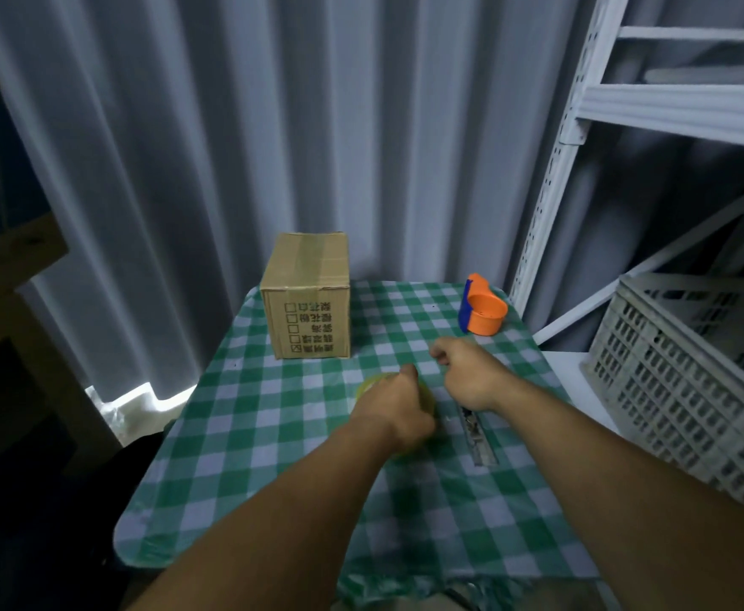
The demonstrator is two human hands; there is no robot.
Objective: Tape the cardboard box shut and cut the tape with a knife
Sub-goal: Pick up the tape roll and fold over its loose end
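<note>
The left hand [399,405] closes on a yellowish translucent tape roll [372,383] over the green-checked cloth [273,434]; the right hand [465,372] is curled, its contents unclear. Beyond both stands the brown, creased cardboard box [308,297], closed.

A green-and-white checked cloth [273,434], a brown cardboard box [306,297], an orange-and-blue tape dispenser [482,311] and a yellowish tape roll [368,385] are seen.

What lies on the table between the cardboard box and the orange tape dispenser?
Nothing: in the head view, only bare checked tablecloth separates the cardboard box from the orange tape dispenser.
</note>
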